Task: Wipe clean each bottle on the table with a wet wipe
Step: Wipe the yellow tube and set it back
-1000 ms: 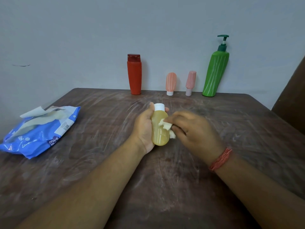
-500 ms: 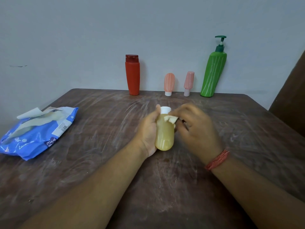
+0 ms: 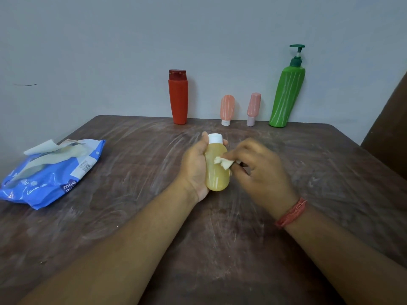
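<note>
left hand (image 3: 195, 168): grips yellow bottle (image 3: 217, 170), white cap up, above desk (image 3: 136, 216) centre | right hand (image 3: 262, 172): pinches wet wipe (image 3: 223, 162) against bottle's side

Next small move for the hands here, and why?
Probably draw the wet wipe in the right hand down the yellow bottle; the left hand holds it, and the wipe sits mid-body, the lower half uncovered.
</note>
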`<state>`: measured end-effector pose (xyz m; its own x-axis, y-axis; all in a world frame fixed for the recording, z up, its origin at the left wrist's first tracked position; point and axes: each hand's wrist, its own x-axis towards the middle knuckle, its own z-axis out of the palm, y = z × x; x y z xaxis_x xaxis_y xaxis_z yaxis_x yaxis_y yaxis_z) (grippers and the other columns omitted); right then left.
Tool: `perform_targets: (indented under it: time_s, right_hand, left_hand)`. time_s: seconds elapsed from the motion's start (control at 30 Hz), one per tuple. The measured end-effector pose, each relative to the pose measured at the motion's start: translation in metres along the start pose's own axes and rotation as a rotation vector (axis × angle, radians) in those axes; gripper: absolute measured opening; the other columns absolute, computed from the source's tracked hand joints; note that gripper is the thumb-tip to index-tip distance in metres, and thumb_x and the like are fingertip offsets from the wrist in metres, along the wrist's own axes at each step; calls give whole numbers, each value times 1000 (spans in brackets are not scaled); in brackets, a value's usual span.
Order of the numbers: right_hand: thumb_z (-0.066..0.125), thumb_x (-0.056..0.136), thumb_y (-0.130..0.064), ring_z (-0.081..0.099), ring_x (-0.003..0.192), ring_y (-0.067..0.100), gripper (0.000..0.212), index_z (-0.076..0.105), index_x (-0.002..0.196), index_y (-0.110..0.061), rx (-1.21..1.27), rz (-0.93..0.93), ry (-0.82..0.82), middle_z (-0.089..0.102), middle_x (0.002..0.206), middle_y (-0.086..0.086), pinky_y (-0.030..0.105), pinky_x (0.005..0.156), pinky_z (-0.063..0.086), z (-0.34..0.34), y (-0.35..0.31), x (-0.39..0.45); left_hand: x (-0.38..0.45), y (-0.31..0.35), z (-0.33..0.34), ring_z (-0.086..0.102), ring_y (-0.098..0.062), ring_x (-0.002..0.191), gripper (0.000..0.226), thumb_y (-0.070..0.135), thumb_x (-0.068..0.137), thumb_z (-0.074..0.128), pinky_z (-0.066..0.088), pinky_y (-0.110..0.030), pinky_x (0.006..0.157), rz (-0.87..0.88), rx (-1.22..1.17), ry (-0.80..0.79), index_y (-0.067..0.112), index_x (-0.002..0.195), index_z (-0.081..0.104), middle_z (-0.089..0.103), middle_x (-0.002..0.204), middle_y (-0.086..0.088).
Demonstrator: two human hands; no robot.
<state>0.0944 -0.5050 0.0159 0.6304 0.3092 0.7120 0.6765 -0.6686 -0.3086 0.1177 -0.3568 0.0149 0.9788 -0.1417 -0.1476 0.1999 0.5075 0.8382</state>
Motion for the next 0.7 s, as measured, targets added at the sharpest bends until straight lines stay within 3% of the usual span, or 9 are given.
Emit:
perform_targets:
  time_s: [0.07, 0.13, 0.23, 0.3, 0.37, 0.53, 0.57, 0.63, 0.7]
  right_hand:
    - [65, 86, -9, 62, 88, 11, 22, 75, 104, -17, 0, -91, -165, 63, 99, -3, 27, 72, 51, 3, -3, -2]
    - [66, 86, -8, 64, 92, 13, 23, 75, 105, -18, -20, -130, -246, 64, 101, -3, 30, 73, 54, 8, -6, -4]
    - [65, 84, -6, 57, 85, 6, 20, 74, 100, -16, -10, -34, -58, 61, 98, -3, 28, 68, 50, 4, -2, 1]
    - [65, 84, -4, 55, 83, 7, 17, 71, 96, -14, -31, 44, 113, 60, 95, -3, 26, 69, 47, -5, 4, 6]
    - [65, 84, -3, 57, 84, 10, 16, 71, 95, -13, -26, 74, 171, 60, 94, -2, 25, 71, 47, -12, 6, 7]
    - [65, 84, -8, 59, 88, 11, 22, 74, 103, -16, -40, -118, -199, 62, 102, 0, 22, 72, 45, 4, -5, -1]
    - [65, 85, -7, 58, 88, 10, 22, 74, 103, -16, -49, -116, -202, 62, 102, 0, 21, 72, 44, 6, -4, 0]
    - [66, 85, -5, 54, 84, 7, 20, 73, 102, -15, -55, -35, -53, 60, 100, -2, 15, 70, 42, 2, 0, 2]
    - [66, 86, -5, 50, 81, 1, 18, 73, 99, -15, -56, 38, 75, 58, 96, -5, 7, 70, 38, -3, 5, 4]
  left_hand:
    - [3, 5, -6, 62, -15, 52, 57, 57, 102, 37, 52, -24, 51, 32, -65, 49, 10, 89, 67, 61, 66, -5]
    - [4, 7, -12, 60, -15, 53, 57, 57, 102, 37, 51, -24, 50, 32, -63, 56, 11, 87, 67, 60, 66, -4]
    - [-1, 1, -6, 65, -19, 72, 55, 55, 102, 39, 52, -33, 69, -23, 46, -62, 10, 93, 69, 67, 80, -8]
    - [-4, -10, 4, 66, -24, 90, 53, 49, 104, 40, 52, -38, 83, -17, 164, -122, 6, 110, 70, 72, 99, -13]
    - [-6, -17, 11, 64, -25, 97, 49, 43, 105, 39, 51, -40, 89, -18, 158, -161, 6, 116, 69, 71, 107, -14]
    - [-1, -5, -5, 67, -21, 77, 49, 50, 100, 46, 53, -33, 75, -80, -25, -142, 9, 84, 67, 65, 80, -9]
    - [-2, -3, -6, 66, -22, 80, 47, 49, 100, 47, 54, -34, 78, -66, -25, -126, 7, 88, 66, 64, 83, -10]
    - [-3, -2, -2, 65, -27, 96, 44, 41, 100, 51, 52, -39, 92, -21, 7, -121, -1, 111, 61, 65, 97, -15]
    - [-4, -6, 4, 62, -32, 106, 40, 32, 101, 53, 45, -50, 106, 6, 32, -116, 3, 129, 51, 63, 108, -18]
